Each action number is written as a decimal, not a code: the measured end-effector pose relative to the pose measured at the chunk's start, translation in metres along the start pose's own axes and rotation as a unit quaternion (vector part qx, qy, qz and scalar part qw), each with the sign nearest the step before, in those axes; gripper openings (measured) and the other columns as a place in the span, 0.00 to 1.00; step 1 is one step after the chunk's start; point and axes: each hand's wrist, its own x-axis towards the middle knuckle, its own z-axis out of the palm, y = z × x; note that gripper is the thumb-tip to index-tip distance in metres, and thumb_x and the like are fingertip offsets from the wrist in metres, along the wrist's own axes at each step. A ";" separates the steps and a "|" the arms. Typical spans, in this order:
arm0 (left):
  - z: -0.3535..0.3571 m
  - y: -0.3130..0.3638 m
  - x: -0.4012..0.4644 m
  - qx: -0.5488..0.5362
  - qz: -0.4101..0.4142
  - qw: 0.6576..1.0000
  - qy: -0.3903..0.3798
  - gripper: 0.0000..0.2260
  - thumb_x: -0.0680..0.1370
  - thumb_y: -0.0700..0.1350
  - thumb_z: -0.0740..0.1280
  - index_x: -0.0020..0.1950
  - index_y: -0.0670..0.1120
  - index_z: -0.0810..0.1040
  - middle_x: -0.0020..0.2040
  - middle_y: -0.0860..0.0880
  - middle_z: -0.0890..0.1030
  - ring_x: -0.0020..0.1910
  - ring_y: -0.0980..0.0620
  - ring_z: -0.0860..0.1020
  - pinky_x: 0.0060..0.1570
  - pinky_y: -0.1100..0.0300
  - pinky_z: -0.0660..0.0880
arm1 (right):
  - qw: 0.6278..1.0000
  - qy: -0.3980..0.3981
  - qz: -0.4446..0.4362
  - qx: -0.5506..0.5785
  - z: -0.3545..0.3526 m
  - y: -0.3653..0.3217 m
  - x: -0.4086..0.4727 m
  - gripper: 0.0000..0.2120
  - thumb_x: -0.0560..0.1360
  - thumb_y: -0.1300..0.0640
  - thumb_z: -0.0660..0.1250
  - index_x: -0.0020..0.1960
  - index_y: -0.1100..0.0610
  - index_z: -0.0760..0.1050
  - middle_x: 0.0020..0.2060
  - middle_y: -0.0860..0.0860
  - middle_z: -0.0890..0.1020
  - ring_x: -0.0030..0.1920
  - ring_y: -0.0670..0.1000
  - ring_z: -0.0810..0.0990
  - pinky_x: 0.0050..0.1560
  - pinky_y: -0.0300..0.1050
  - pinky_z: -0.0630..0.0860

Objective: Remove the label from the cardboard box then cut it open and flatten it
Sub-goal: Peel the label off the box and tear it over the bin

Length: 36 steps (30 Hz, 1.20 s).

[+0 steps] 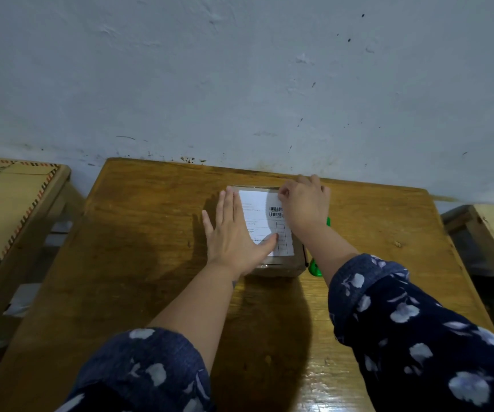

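Wooden table (138,263) bears cardboard box (281,270); label (259,217) on top.

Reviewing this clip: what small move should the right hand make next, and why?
Probably peel the far right corner back toward the person: the right hand pinches there on the label, which lies flat and attached, while the left hand presses flat, steadying the cardboard box.

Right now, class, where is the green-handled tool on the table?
In the head view, the green-handled tool lies on the wooden table just right of the cardboard box, mostly hidden beneath the right hand's forearm.
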 end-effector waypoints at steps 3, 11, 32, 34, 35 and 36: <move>0.000 -0.001 -0.001 -0.028 -0.027 0.999 -0.015 0.52 0.69 0.73 0.60 0.77 0.45 0.36 0.79 0.49 0.37 0.76 0.53 0.36 0.74 0.46 0.38 | 0.992 -0.022 -0.081 0.094 0.005 -0.008 0.004 0.06 0.75 0.55 0.66 0.49 0.53 0.80 0.53 0.51 0.79 0.56 0.54 0.72 0.54 0.48 0.66; 0.002 -0.005 0.001 -0.037 -0.026 0.999 -0.021 0.54 0.66 0.77 0.57 0.77 0.47 0.35 0.79 0.50 0.38 0.77 0.53 0.38 0.74 0.46 0.38 | 0.979 -0.043 -0.136 0.144 0.012 -0.032 0.020 0.05 0.74 0.54 0.69 0.46 0.52 0.83 0.48 0.51 0.81 0.53 0.54 0.74 0.54 0.54 0.71; 0.000 -0.004 0.001 -0.025 -0.036 0.999 -0.028 0.56 0.63 0.80 0.54 0.77 0.48 0.35 0.78 0.53 0.37 0.76 0.56 0.36 0.74 0.44 0.38 | 0.967 -0.072 -0.226 0.089 0.018 -0.039 0.028 0.08 0.78 0.58 0.61 0.49 0.58 0.79 0.50 0.55 0.80 0.50 0.58 0.73 0.48 0.54 0.72; 0.001 -0.004 0.001 -0.026 -0.037 0.999 -0.027 0.56 0.63 0.80 0.54 0.77 0.49 0.35 0.78 0.53 0.37 0.76 0.56 0.36 0.74 0.44 0.38 | 0.966 -0.083 -0.233 0.078 0.019 -0.039 0.030 0.09 0.79 0.57 0.60 0.50 0.58 0.78 0.51 0.55 0.79 0.51 0.58 0.72 0.50 0.53 0.72; 0.001 -0.004 0.000 -0.027 -0.037 0.999 -0.026 0.56 0.63 0.80 0.54 0.77 0.49 0.35 0.78 0.53 0.37 0.76 0.56 0.36 0.74 0.44 0.38 | 0.964 -0.090 -0.236 0.076 0.019 -0.039 0.031 0.09 0.79 0.57 0.59 0.51 0.58 0.78 0.51 0.54 0.79 0.51 0.57 0.72 0.50 0.53 0.72; 0.000 -0.004 0.000 -0.030 -0.037 0.999 -0.025 0.56 0.63 0.80 0.54 0.77 0.49 0.36 0.78 0.54 0.38 0.76 0.57 0.36 0.74 0.44 0.38 | 0.963 -0.096 -0.240 0.075 0.019 -0.038 0.032 0.09 0.79 0.57 0.59 0.51 0.58 0.77 0.51 0.54 0.79 0.51 0.57 0.72 0.50 0.53 0.72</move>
